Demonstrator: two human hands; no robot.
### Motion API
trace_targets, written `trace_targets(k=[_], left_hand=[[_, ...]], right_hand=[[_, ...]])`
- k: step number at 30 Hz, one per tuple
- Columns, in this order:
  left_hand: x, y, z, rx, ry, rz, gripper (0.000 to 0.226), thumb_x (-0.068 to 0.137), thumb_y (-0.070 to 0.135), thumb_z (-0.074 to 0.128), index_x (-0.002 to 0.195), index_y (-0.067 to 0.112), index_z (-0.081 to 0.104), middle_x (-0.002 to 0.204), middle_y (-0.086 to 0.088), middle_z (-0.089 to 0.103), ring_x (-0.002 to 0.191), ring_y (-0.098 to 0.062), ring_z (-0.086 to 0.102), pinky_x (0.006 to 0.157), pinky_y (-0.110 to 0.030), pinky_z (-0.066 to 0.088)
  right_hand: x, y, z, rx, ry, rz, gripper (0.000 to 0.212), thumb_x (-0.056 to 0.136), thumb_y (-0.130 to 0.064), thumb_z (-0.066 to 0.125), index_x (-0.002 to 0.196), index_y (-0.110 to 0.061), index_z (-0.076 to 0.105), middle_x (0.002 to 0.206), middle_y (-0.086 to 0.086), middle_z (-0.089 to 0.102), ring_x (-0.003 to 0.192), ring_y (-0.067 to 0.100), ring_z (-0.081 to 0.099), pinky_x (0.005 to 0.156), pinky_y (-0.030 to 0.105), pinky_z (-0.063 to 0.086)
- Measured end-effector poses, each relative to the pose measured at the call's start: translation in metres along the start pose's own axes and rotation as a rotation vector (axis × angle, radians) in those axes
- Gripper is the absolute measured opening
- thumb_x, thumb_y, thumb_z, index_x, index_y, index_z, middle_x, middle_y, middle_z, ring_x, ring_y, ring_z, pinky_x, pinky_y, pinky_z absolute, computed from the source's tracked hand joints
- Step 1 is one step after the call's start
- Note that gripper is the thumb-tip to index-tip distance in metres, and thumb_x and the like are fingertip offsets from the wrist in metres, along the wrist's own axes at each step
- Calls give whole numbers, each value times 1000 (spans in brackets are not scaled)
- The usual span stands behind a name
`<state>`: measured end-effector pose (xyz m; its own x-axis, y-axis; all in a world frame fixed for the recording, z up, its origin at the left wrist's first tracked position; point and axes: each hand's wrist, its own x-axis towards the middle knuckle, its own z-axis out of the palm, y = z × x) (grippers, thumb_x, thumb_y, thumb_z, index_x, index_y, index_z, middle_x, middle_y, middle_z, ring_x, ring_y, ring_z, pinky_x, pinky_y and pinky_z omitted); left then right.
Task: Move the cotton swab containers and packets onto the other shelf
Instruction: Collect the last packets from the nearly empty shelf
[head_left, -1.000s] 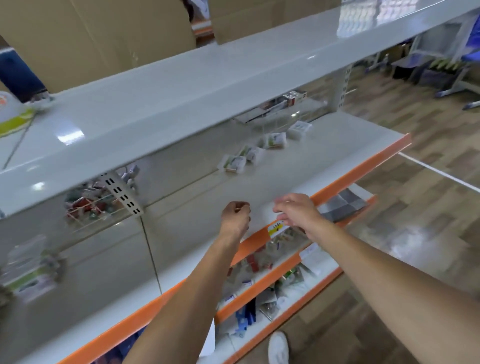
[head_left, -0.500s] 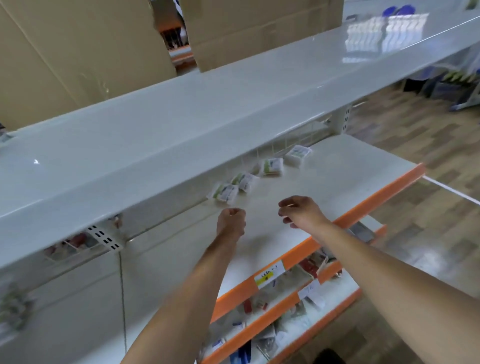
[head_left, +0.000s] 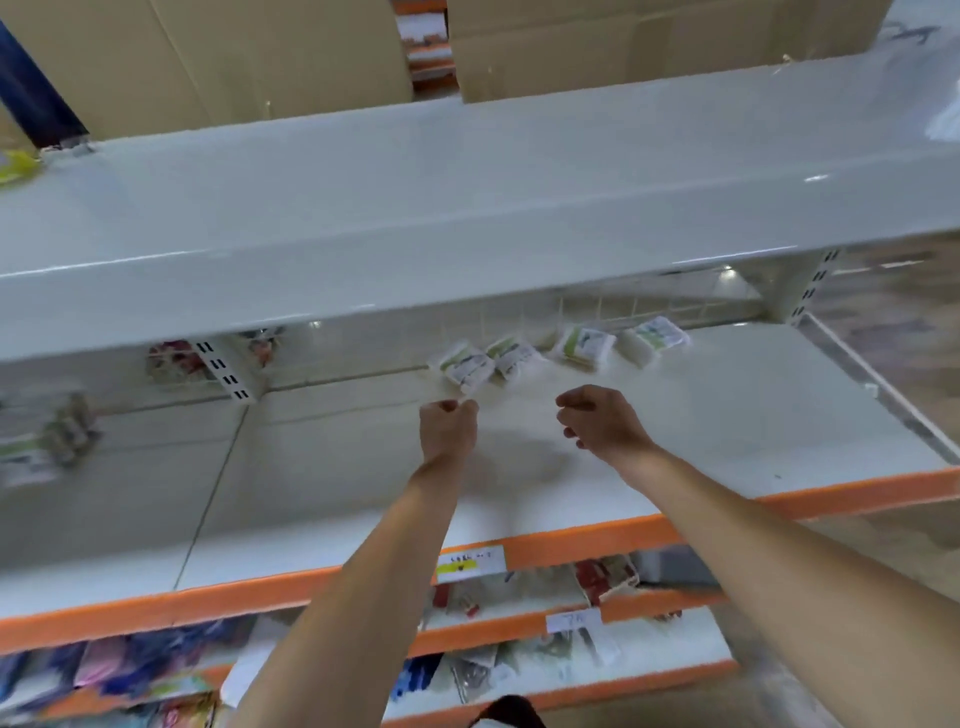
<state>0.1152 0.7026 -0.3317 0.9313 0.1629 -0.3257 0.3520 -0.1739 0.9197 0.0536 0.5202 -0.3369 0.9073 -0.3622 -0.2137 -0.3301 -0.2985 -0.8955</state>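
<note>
Reaching with both bare hands over a white shelf (head_left: 727, 415) toward a row of cotton swab packets.

Four packets (head_left: 550, 353) lie side by side at the back of the shelf, against the wire grid. The left hand (head_left: 448, 428) is curled into a loose fist just in front of the leftmost packet (head_left: 464, 366); whether it touches is unclear. The right hand (head_left: 602, 421) hovers apart, fingers (head_left: 574, 402) bent inward, holding nothing. An orange edge strip (head_left: 857, 493) fronts the shelf.
</note>
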Motion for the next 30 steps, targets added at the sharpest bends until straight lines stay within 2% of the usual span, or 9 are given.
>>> trace_targets(k=[2,4,7,13,16,18,21,26,30], left_hand=[[2,-1,2,-17,35,-4,13,73,17,60,78,5,62,74,-17,59,70,-27,55,70,-33,45],[9,-5,5,-13,52,-27,33,77,20,62,99,-4,64,95,-24,69,83,-35,66,78,-38,54],[23,-6,7,13,75,-36,45,83,27,65,117,-1,58,108,-23,69,80,-30,68,68,-35,58],[49,6,8,193,136,28,49,85,48,63,112,11,47,101,-13,70,72,-25,71,57,-33,59],[61,12,8,270,117,-5,54,83,53,63,112,12,43,99,-12,69,58,-25,69,43,-30,52],[69,13,9,353,114,-12,59,77,54,65,114,11,50,97,-9,70,59,-23,70,55,-34,60],[78,8,9,357,107,4,63,58,58,71,104,15,64,91,-7,74,72,-23,73,75,-40,63],[96,1,5,235,80,-37,27,68,34,85,75,12,72,60,-5,70,50,-18,67,64,-44,64],[95,-1,3,106,40,-81,17,68,18,87,65,12,72,51,-4,64,37,-16,51,52,-27,51]], right_hand=[[5,0,0,-25,-12,-28,22,85,-20,65,106,-24,72,96,-6,72,86,14,68,73,29,54],[11,1,2,-41,-17,-54,22,86,-21,65,106,-27,71,102,-8,70,89,13,65,75,25,52],[24,1,12,-76,13,-98,27,87,-22,66,114,-25,69,107,-10,66,96,9,61,73,17,43],[55,-2,39,-171,77,-210,51,90,-18,67,140,-13,55,133,7,57,92,17,61,85,27,44],[70,-3,48,-185,131,-241,54,90,-22,67,141,-13,51,137,14,50,113,30,58,93,32,43],[82,-7,53,-213,163,-202,54,92,-31,64,140,-14,48,141,17,46,126,35,49,99,37,41],[96,-13,57,-300,149,-70,57,95,-50,53,140,-17,47,143,18,42,128,36,47,102,45,41],[106,-9,57,-368,195,-31,52,97,-56,47,127,-18,63,130,15,54,113,34,57,99,45,49],[104,-4,50,-218,186,-53,41,95,-45,58,121,-15,66,123,15,60,102,32,64,94,48,55]])
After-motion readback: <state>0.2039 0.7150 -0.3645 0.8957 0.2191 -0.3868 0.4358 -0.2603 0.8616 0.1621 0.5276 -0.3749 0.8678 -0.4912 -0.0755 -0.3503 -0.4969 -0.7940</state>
